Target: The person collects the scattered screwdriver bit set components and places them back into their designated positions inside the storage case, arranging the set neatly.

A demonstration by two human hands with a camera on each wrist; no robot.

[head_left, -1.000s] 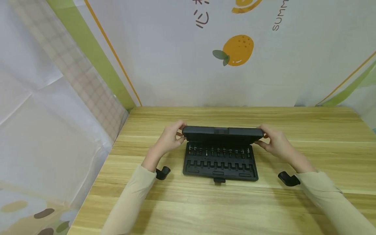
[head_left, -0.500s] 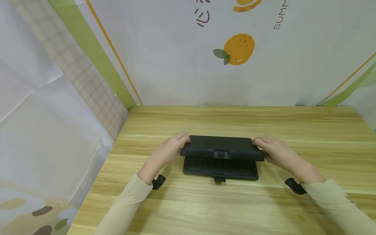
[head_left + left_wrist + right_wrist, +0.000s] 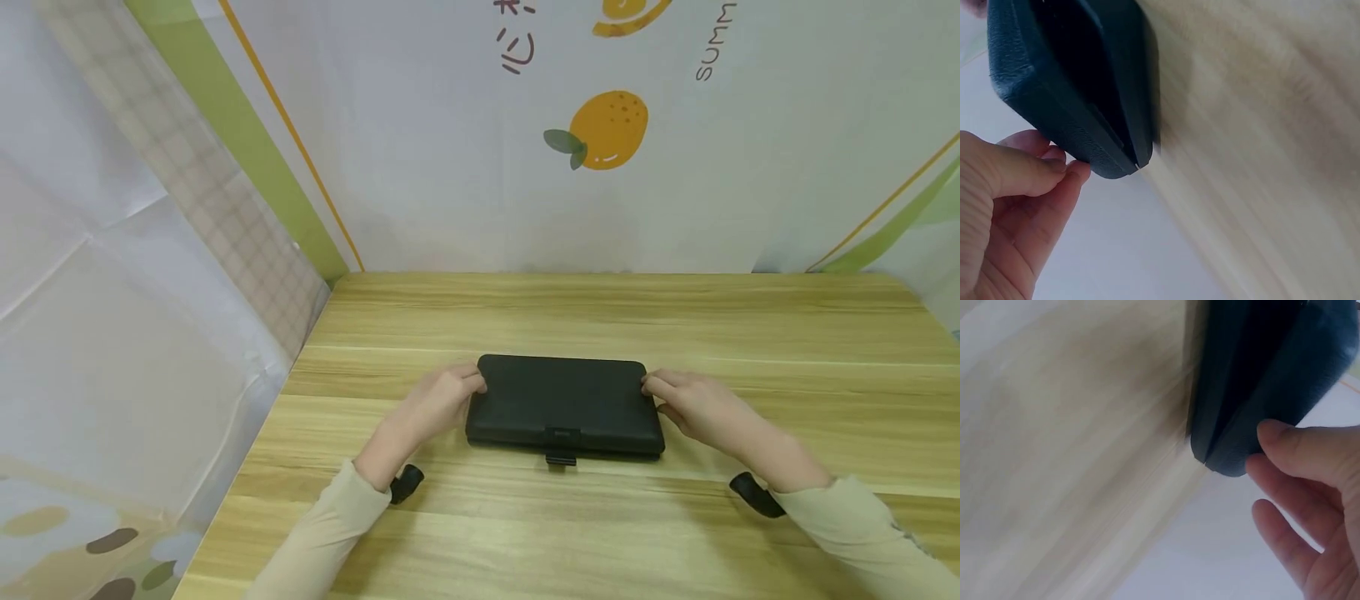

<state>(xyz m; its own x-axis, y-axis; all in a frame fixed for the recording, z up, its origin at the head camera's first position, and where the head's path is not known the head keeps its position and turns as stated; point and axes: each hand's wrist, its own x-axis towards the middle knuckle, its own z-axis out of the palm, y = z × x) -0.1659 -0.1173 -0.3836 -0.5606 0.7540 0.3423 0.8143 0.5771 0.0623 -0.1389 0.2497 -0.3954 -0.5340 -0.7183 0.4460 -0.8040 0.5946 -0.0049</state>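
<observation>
A black tool case point(image 3: 562, 404) lies on the wooden table, its lid point(image 3: 525, 392) lowered almost onto the base. Both wrist views show a dark wedge of a gap between lid and base, wider toward the front. My left hand point(image 3: 442, 398) holds the lid's left end, fingers on its edge; in the left wrist view the thumb point(image 3: 1038, 178) is bent in beside the fingers. At the right end my right hand point(image 3: 697, 408) grips the lid, with the thumb point(image 3: 1288, 447) against its side in the right wrist view. The lid hides the case's contents.
The case's front latch point(image 3: 561, 459) sticks out toward me, unfastened. Black curved pieces point(image 3: 406, 485) show at each wrist. Behind the wooden table point(image 3: 570, 533) hangs a white cloth point(image 3: 450, 167) printed with fruit; more cloth hangs at the left.
Both hands have swung the lid forward and down from upright. The sockets and bits visible in the base a second ago are now covered.
</observation>
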